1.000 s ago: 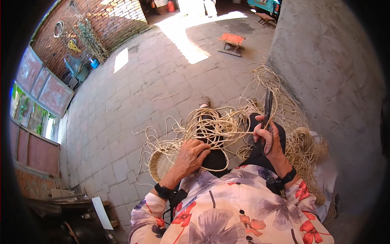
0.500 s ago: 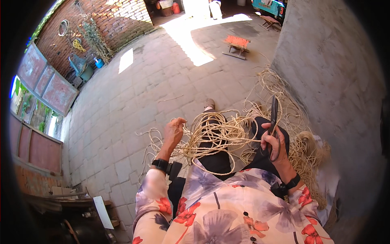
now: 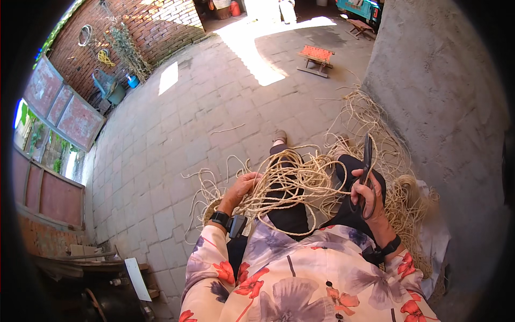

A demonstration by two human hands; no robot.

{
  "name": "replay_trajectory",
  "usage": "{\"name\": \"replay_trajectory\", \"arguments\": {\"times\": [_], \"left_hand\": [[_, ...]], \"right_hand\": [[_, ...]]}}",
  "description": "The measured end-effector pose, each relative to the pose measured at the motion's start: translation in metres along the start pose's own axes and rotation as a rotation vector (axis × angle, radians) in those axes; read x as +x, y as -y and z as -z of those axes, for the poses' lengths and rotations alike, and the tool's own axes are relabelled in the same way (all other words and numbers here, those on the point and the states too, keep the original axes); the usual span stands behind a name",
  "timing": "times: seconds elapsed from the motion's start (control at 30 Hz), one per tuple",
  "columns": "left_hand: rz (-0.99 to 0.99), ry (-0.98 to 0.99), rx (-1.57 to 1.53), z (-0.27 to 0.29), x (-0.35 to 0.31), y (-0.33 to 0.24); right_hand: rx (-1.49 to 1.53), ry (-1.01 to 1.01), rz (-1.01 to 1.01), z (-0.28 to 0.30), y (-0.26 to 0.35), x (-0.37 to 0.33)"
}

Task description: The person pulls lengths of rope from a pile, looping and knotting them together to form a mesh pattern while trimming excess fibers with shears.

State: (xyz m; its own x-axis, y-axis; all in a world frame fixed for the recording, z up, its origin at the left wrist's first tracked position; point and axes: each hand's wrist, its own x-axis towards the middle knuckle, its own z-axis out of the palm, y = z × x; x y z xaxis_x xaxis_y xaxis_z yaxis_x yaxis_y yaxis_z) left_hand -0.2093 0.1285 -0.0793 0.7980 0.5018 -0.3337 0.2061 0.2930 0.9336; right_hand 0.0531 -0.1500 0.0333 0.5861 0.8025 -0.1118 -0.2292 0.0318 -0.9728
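Fingers of left hand [image 3: 242, 185] buried in cane strands [image 3: 292, 180]; right hand [image 3: 369, 194] grips scissors [image 3: 366, 166], handles hidden.

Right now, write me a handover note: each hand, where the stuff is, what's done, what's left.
Left hand: grip closed on a bunch of cane strands lying in loops over the lap.
Right hand: grip on black scissors, blades pointing up and closed, not on any strand.
Things: a bigger loose cane pile sits on the ground to the right by the grey wall; part of a woven round piece shows under the left wrist.
Done: strands gathered on the lap; nothing shows a cut being made.
Left: cannot tell from this view how far the weaving has got.
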Motion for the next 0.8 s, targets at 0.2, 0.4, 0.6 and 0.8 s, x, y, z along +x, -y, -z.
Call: {"name": "replay_trajectory", "arguments": {"times": [0.2,0.4,0.6,0.8], "left_hand": [[-0.218,-0.072,0.158,0.003,0.004,0.016],[-0.013,-0.012,0.059,-0.013,0.001,-0.003],[-0.013,0.138,0.132,-0.011,0.003,0.000],[-0.160,0.040,0.493,0.000,0.009,0.015]], "right_hand": [[-0.001,0.006,0.009,-0.002,-0.002,-0.003],[0.013,-0.009,0.000,-0.001,-0.003,-0.005],[0.033,-0.013,0.003,-0.003,-0.003,-0.005],[0.030,0.005,0.027,-0.001,-0.006,-0.006]]}}
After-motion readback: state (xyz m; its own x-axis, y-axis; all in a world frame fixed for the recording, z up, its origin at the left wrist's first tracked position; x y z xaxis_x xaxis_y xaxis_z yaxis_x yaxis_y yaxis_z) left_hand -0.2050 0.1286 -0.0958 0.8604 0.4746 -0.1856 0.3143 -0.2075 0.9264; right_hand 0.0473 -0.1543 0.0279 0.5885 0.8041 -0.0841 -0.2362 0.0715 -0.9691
